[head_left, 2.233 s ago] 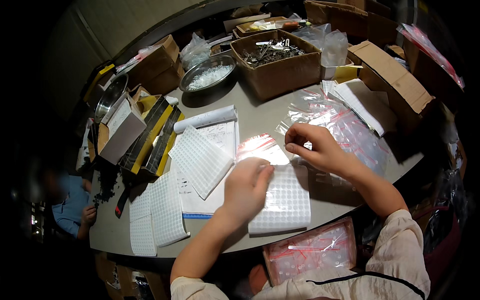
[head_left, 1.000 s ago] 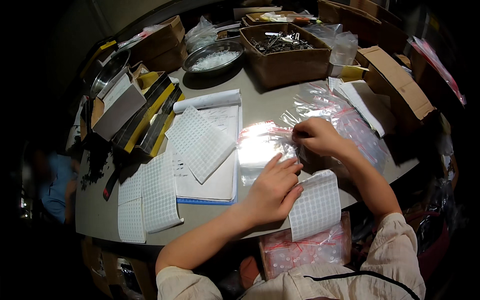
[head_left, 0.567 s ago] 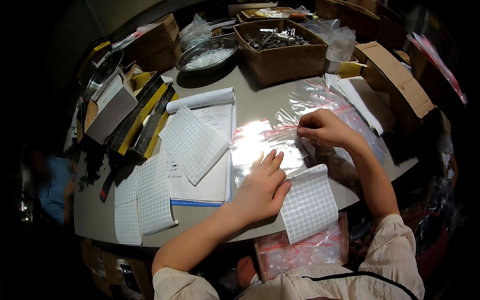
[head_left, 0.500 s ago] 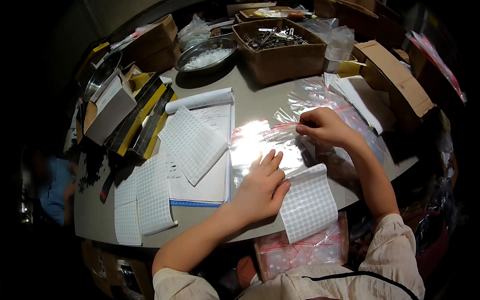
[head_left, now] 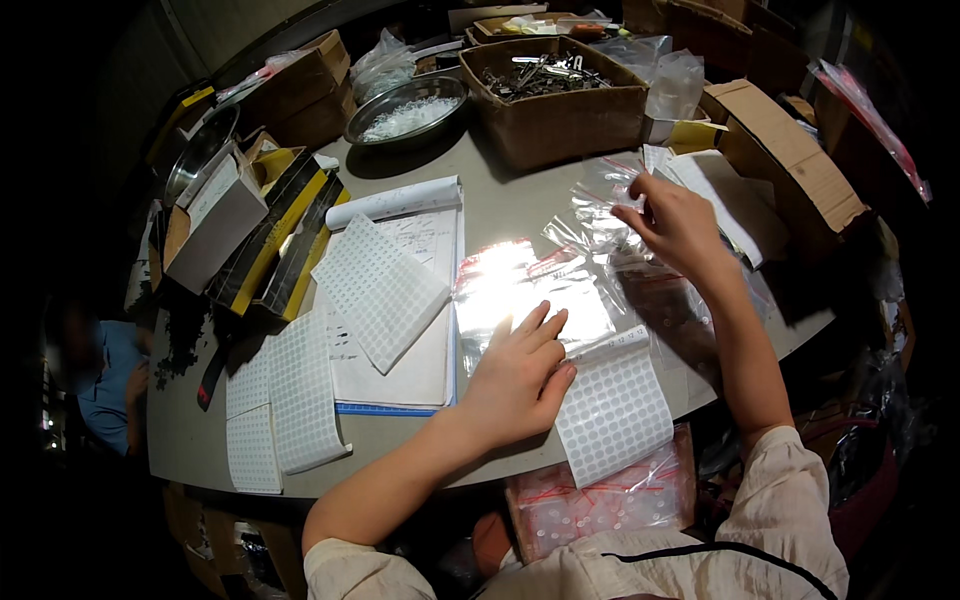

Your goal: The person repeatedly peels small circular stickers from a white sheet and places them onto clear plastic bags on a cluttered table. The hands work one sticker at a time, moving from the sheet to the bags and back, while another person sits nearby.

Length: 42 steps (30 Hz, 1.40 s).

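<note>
My left hand (head_left: 515, 380) lies flat with fingers stretched out, across shiny clear zip bags (head_left: 490, 285) and the edge of a sheet of round grey stickers (head_left: 615, 410). The sticker sheet hangs over the table's front edge. My right hand (head_left: 675, 220) is over a loose pile of clear zip bags (head_left: 605, 205) with red seal lines. Its thumb and forefinger are bent, with a gap between their tips; no bag shows clearly between them. To the left, another sticker sheet (head_left: 385, 290) lies on a clipboard (head_left: 445, 385) with papers.
More sticker sheets (head_left: 300, 400) lie at the left front. Behind stand a metal bowl (head_left: 410, 110) of small clear pieces and a cardboard box (head_left: 560, 130) of metal parts. Black-and-yellow boxes (head_left: 275, 240) are at left. A box of zip bags (head_left: 600, 510) sits below the table edge.
My right hand has left the bag beside my left hand and moved up and right to the loose pile, its fingers parting. My left hand stays in place.
</note>
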Available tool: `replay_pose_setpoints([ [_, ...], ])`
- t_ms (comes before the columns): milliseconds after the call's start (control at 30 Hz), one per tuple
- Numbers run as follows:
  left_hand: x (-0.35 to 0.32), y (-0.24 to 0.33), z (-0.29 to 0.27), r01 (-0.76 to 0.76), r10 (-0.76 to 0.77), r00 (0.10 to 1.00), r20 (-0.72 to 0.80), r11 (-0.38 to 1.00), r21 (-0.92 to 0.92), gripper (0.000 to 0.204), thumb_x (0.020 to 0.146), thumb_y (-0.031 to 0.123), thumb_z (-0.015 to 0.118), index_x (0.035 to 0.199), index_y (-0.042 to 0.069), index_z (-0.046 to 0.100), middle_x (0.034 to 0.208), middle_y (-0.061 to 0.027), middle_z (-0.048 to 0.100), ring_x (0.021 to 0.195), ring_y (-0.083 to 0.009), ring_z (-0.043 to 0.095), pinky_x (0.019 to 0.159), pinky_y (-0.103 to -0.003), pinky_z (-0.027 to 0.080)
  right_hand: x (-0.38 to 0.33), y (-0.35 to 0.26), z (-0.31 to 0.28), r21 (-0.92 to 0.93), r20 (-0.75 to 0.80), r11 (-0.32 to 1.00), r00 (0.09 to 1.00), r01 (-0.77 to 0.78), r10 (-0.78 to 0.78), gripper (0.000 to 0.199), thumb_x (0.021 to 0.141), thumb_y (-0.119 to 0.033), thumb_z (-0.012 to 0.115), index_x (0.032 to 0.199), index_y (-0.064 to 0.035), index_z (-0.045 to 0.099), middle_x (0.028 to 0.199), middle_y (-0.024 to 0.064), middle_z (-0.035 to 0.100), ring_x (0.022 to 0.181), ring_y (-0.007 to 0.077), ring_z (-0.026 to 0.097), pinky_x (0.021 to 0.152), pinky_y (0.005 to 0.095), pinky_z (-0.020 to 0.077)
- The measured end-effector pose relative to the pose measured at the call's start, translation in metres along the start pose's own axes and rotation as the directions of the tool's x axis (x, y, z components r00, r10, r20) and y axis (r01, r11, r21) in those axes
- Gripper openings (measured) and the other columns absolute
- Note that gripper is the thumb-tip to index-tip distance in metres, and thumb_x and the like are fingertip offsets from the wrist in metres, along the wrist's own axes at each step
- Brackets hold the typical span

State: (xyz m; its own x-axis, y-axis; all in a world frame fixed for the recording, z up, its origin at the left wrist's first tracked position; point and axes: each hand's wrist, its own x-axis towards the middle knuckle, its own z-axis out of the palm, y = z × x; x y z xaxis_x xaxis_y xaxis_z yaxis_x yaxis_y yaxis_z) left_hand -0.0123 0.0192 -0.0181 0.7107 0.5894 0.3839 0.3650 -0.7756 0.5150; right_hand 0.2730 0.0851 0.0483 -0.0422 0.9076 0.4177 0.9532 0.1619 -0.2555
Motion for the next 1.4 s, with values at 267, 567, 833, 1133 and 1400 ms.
replay_pose_setpoints([
  [267, 0.003, -0.001, -0.006, -0.035, 0.035, 0.999, 0.026, 0.999, -0.010, 0.016, 0.090, 0.016, 0.066, 0.095, 0.001, 0.065, 0.144, -0.0248, 0.060, 0.142, -0.0471, 0.047, 0.118, -0.065, 0.023, -0.017, -0.026, 0.033, 0.525, 0.352, 0.810, 0.800, 0.261, -0.485, 0.025, 0.086, -0.013, 0.072, 0.105, -0.0020, 0.060, 0.097, 0.0173, 0.069, 0.088, 0.0354, 0.068, 0.077, 0.0453, 0.0539],
  [567, 0.001, -0.004, -0.004, 0.003, -0.003, 1.000, 0.004, 1.000, -0.024, 0.017, 0.088, 0.016, 0.067, 0.096, 0.002, 0.064, 0.145, -0.0232, 0.060, 0.140, -0.0464, 0.051, 0.123, -0.067, 0.019, -0.012, -0.013, 0.028, 0.155, 0.418, 0.988, 0.907, -0.023, -0.045, 0.039, 0.086, -0.034, 0.082, 0.101, -0.0023, 0.067, 0.098, 0.0191, 0.073, 0.095, 0.0391, 0.070, 0.080, 0.0469, 0.0528],
  [833, 0.013, -0.005, -0.017, 0.118, -0.135, 0.979, -0.155, 0.987, -0.113, 0.019, 0.088, 0.014, 0.078, 0.094, -0.001, 0.067, 0.118, -0.0234, 0.069, 0.104, -0.0396, 0.063, 0.093, -0.048, 0.047, 0.000, 0.022, 0.013, 0.022, 0.164, 1.000, 0.986, 0.005, -0.008, 0.028, 0.089, -0.017, 0.078, 0.103, -0.0007, 0.061, 0.091, 0.0184, 0.069, 0.091, 0.0389, 0.068, 0.079, 0.0463, 0.0526],
  [1133, 0.014, -0.006, -0.023, 0.055, -0.071, 0.949, -0.308, 0.997, -0.059, 0.015, 0.091, 0.011, 0.076, 0.103, 0.003, 0.073, 0.103, -0.0168, 0.068, 0.095, -0.0341, 0.065, 0.079, -0.042, 0.051, -0.045, -0.061, 0.009, 0.351, -0.007, 0.686, 0.735, 0.637, -0.678, 0.034, 0.078, -0.006, 0.078, 0.108, -0.0080, 0.063, 0.102, 0.0102, 0.063, 0.098, 0.0302, 0.062, 0.087, 0.0387, 0.0494],
  [1400, 0.012, 0.004, -0.033, 0.350, -0.470, 0.878, -0.089, 0.758, -0.550, 0.024, 0.100, 0.018, 0.069, 0.111, -0.003, 0.074, 0.087, -0.0047, 0.073, 0.081, -0.0113, 0.066, 0.073, -0.028, 0.052, -0.048, -0.069, 0.012, 0.031, -0.223, 0.618, 0.608, 0.786, -0.762, 0.027, 0.078, -0.010, 0.066, 0.104, -0.0059, 0.063, 0.095, 0.0083, 0.061, 0.093, 0.0289, 0.063, 0.091, 0.0407, 0.0526],
])
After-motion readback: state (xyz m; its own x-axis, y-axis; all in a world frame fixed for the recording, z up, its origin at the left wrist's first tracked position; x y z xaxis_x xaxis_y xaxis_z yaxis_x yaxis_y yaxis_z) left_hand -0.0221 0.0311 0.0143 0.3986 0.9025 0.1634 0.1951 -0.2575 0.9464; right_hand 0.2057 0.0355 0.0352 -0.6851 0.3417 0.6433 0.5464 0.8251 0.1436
